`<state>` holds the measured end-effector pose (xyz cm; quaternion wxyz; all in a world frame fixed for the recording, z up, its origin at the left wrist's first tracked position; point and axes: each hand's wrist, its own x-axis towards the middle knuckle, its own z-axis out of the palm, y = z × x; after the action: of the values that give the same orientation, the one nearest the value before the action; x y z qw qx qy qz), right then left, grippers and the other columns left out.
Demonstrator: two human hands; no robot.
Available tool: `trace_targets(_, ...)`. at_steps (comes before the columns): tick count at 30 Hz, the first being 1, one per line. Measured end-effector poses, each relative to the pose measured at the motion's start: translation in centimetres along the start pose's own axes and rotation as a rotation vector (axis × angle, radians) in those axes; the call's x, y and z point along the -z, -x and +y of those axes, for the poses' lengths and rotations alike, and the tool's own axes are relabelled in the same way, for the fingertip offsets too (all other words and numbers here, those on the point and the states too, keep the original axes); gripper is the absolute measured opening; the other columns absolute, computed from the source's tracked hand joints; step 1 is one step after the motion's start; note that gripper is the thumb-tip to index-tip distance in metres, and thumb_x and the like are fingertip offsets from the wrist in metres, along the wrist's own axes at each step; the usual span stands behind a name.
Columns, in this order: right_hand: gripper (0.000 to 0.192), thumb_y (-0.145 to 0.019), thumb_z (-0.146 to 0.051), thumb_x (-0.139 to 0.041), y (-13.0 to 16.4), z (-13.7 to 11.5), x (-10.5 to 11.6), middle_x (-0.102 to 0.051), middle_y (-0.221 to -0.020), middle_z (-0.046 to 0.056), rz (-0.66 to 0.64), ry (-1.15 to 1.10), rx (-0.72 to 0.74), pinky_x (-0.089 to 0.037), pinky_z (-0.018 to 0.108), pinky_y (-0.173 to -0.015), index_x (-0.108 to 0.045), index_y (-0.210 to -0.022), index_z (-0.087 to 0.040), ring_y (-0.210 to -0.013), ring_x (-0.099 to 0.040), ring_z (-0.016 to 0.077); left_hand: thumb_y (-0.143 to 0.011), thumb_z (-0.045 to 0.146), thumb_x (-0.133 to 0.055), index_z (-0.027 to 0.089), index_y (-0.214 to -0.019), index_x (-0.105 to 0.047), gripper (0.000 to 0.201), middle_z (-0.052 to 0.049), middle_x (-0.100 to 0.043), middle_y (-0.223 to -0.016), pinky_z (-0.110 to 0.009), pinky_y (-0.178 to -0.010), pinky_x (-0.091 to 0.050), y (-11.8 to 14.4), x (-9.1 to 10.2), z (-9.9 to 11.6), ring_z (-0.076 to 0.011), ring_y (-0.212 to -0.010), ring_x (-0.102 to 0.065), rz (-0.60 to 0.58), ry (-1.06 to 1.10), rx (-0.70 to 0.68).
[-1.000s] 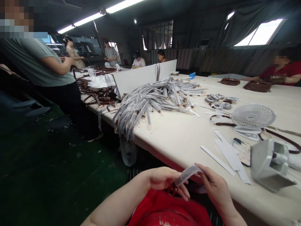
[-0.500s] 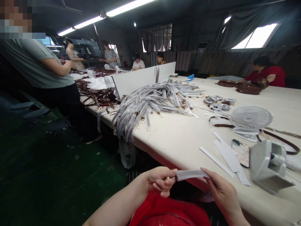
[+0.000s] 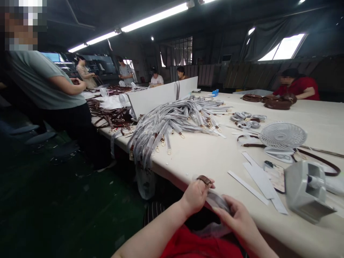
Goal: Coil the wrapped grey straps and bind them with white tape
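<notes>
My left hand (image 3: 195,195) is closed on a bag strap (image 3: 218,201) in a clear plastic sleeve, at the table's front edge. A brown leather end of the strap shows over its knuckles. Against the strap's bent, sleeved part, the fingers and thumb of my right hand (image 3: 236,214) are closed. More plastic-covered strap hangs over my lap, partly hidden by my arms. Beyond my hands lies a large pile of sleeved straps (image 3: 163,118) with gold-coloured clasps, some draped over the table edge.
White strips (image 3: 258,181), a phone (image 3: 274,175), a tape dispenser (image 3: 303,190) and a white fan (image 3: 283,135) lie to the right. Coiled straps (image 3: 248,119) sit farther back. A white board (image 3: 163,94) stands behind the pile. A co-worker (image 3: 53,82) stands at left; others work around the table.
My left hand has moved up and right, turning so the strap's brown end shows on top. The stretch between my hands, straight before, is now bent, and the hands are closer together.
</notes>
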<state>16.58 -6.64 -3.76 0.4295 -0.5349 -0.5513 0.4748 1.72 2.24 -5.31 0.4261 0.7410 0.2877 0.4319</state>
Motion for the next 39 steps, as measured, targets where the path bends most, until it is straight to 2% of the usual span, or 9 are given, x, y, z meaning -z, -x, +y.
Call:
trace_targets(4, 0.042, -0.076, -0.057, -0.072, -0.6, -1.0, 3.0, -0.055, -0.061, -0.002, 0.093, -0.096, -0.057, -0.037, 0.024, -0.053, -0.062, -0.075, -0.017, -0.059, -0.047, 0.0149, -0.095, 0.025, -0.036, 0.007, -0.117, -0.057, 0.035, -0.019, -0.067, -0.107, -0.044, -0.09, -0.052, 1.7, 0.4, 0.6, -0.0281, -0.101, -0.064, -0.256, -0.491, -0.223)
trace_targets(9, 0.038, -0.079, -0.054, -0.07, -1.6, -0.4, 4.2, -0.059, -0.063, 0.0, 0.066, 0.08, -0.046, -0.04, 0.026, -0.056, -0.061, -0.074, -0.018, -0.06, -0.052, 0.0165, -0.096, 0.036, -0.039, 0.012, -0.09, -0.064, 0.035, -0.014, -0.069, -0.082, -0.038, -0.07, -0.053, 2.2, 0.2, 1.2, -0.0264, -0.075, -0.067, -0.352, -0.76, -0.107)
trace_targets(11, 0.035, -0.081, -0.051, -0.068, -2.3, 0.1, 4.5, -0.059, -0.063, -0.001, 0.081, 0.213, -0.019, -0.042, 0.027, -0.058, -0.061, -0.072, -0.019, -0.062, -0.054, 0.0175, -0.097, 0.037, -0.034, 0.015, -0.079, -0.064, 0.042, -0.011, -0.069, -0.075, -0.034, -0.067, -0.05, 2.1, 0.2, 1.4, -0.0231, -0.069, -0.065, -0.386, -0.665, -0.029)
trace_targets(13, 0.029, -0.083, -0.048, -0.066, -3.0, 0.4, 4.6, -0.064, -0.071, 0.001, 0.097, 0.317, 0.04, -0.046, 0.031, -0.067, -0.063, -0.078, -0.02, -0.07, -0.059, 0.0206, -0.099, 0.044, -0.03, 0.017, -0.069, -0.061, 0.051, -0.005, -0.064, -0.062, -0.029, -0.062, -0.047, 1.8, 0.5, 1.8, -0.0176, -0.059, -0.061, -0.437, -0.391, 0.115)
trace_targets(18, 0.038, -0.09, -0.035, -0.055, -3.9, -0.5, 3.6, -0.063, -0.123, 0.01, -0.072, 0.278, 0.29, -0.044, 0.042, -0.1, -0.055, -0.126, -0.022, -0.113, -0.058, 0.0275, -0.09, 0.069, -0.032, 0.02, -0.06, -0.052, 0.061, 0.008, -0.038, -0.038, -0.024, -0.047, -0.04, -0.2, 1.8, 3.1, -0.0089, -0.035, -0.036, -0.389, 0.306, 0.487)
trace_targets(21, 0.037, -0.089, -0.026, -0.054, -4.9, -1.8, 2.4, -0.064, -0.118, 0.007, -0.103, 0.269, 0.353, -0.046, 0.038, -0.095, -0.053, -0.126, -0.023, -0.107, -0.06, 0.0247, -0.086, 0.071, -0.042, 0.018, -0.062, -0.053, 0.059, 0.009, -0.036, -0.039, -0.022, -0.043, -0.035, -2.0, 2.8, 4.5, -0.0064, -0.033, -0.029, -0.36, 0.487, 0.454)
trace_targets(26, 0.01, -0.093, -0.03, -0.054, -7.9, -4.0, 1.5, -0.064, -0.083, 0.0, 0.006, 0.262, 0.434, -0.048, 0.029, -0.072, -0.06, -0.092, -0.022, -0.075, -0.06, 0.0179, -0.087, 0.069, -0.046, 0.017, -0.061, -0.054, 0.058, 0.009, -0.035, -0.04, -0.021, -0.041, -0.028, -4.5, 4.8, 7.8, -0.0059, -0.034, -0.03, -0.306, 0.538, 0.309)
trace_targets(33, 0.035, -0.091, -0.046, -0.064, -10.7, -8.7, 1.3, -0.057, -0.07, -0.003, 0.114, 0.153, 0.619, -0.044, 0.026, -0.063, -0.053, -0.069, -0.021, -0.063, -0.052, 0.0131, -0.092, 0.063, -0.044, 0.017, -0.057, -0.053, 0.058, 0.006, -0.038, -0.044, -0.021, -0.041, -0.028, -6.4, 7.6, 12.4, -0.0041, -0.035, -0.034, -0.253, 0.418, 0.164)
trace_targets(39, 0.036, -0.087, -0.048, -0.067, -11.8, -10.7, 0.0, -0.056, -0.067, -0.002, 0.152, 0.102, 0.586, -0.042, 0.026, -0.055, -0.054, -0.067, -0.021, -0.056, -0.047, 0.0126, -0.093, 0.062, -0.042, 0.016, -0.056, -0.054, 0.06, 0.007, -0.037, -0.041, -0.018, -0.039, -0.028, -6.7, 8.6, 13.6, -0.0037, -0.036, -0.036, -0.193, 0.361, 0.119)
